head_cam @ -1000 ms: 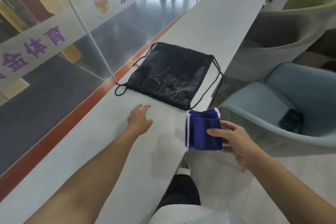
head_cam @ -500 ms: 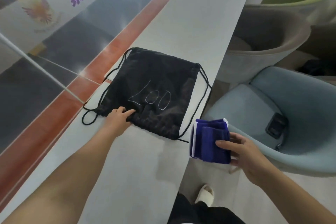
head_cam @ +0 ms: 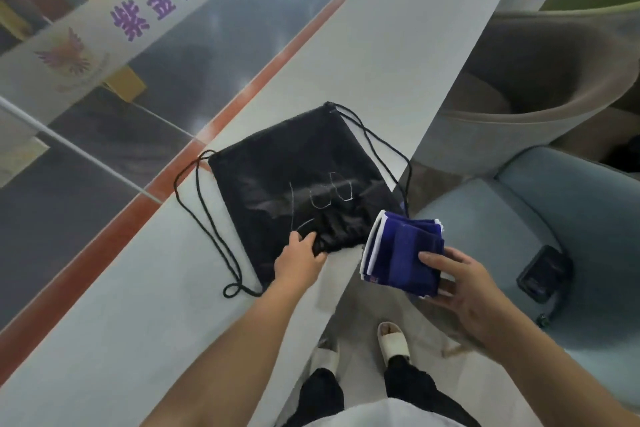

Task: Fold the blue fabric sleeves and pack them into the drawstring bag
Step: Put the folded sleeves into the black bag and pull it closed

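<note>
Blue sleeves — one folded stack — clamped in right hand; left hand pinches one drawstring bag

Head camera looks steeply down, close over the counter.

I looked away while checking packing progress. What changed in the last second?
The left hand moved from the counter to the drawstring bag and now grips its near edge, bunching the fabric. The right hand brought the folded blue sleeves closer to the bag. It holds them as before; the bag remains on the counter.
</note>
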### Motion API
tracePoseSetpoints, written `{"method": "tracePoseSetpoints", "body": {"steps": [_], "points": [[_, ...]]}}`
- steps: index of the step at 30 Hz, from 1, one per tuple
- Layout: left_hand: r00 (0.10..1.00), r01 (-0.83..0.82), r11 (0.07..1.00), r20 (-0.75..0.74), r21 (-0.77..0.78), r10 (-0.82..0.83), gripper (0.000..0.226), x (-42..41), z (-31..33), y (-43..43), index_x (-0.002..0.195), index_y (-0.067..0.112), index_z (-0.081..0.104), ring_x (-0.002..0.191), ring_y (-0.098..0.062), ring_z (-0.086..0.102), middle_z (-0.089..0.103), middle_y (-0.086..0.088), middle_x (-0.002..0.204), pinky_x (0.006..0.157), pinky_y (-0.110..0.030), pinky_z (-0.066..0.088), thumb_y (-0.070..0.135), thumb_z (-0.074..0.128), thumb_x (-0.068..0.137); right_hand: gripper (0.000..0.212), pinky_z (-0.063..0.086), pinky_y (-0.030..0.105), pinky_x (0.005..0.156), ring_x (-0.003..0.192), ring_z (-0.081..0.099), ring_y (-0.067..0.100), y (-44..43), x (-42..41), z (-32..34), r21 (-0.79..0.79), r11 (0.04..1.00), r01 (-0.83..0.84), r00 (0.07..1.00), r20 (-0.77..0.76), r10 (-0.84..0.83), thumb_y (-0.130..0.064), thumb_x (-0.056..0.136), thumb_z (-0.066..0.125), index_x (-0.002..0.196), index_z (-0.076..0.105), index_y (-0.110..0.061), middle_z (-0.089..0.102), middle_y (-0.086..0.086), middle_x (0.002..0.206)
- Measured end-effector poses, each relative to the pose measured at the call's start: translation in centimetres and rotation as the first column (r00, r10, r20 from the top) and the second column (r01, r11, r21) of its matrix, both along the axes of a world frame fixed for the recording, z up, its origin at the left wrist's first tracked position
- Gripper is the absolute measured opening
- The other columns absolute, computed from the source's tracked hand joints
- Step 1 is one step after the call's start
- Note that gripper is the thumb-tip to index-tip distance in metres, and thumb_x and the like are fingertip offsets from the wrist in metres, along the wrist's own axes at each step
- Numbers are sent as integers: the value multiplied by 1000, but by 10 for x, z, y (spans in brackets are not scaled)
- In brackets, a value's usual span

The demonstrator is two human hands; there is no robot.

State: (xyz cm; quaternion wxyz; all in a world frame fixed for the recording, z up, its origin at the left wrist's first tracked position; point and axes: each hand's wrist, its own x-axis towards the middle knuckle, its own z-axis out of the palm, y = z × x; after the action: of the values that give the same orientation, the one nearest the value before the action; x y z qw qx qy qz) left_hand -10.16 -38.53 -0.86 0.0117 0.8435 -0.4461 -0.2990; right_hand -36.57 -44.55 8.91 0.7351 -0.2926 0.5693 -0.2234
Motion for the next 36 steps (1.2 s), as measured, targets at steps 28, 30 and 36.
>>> {"method": "tracePoseSetpoints", "body": {"steps": [28,30,36], "points": [[918,367,904,-71,-220,-390,87,11,172,-106,153,34,26,106,-8,48,27,12,158,71,-12,49,3,70,85,60,53,47,87,91,69,31,-26,-22,-11,118,987,107,933,330,-141,-13,74,71,132,57,-6,69,19,124],[916,361,908,-99,-213,-388,89,10,173,-106,153,34,25,108,-11,49,26,12,158,75,-19,56,1,70,84,64,54,47,87,88,70,31,-30,3,-14,142,982,124,934,317,-164,-13,70,74,131,56,-5,71,19,120],[909,375,897,-97,-234,-406,90,13,177,-111,154,29,28,123,-9,42,27,12,157,82,-11,40,-3,68,81,45,55,51,96,95,72,31,-53,98,-33,211,968,134,946,264,-189,-7,81,77,122,57,-10,71,14,116]]}}
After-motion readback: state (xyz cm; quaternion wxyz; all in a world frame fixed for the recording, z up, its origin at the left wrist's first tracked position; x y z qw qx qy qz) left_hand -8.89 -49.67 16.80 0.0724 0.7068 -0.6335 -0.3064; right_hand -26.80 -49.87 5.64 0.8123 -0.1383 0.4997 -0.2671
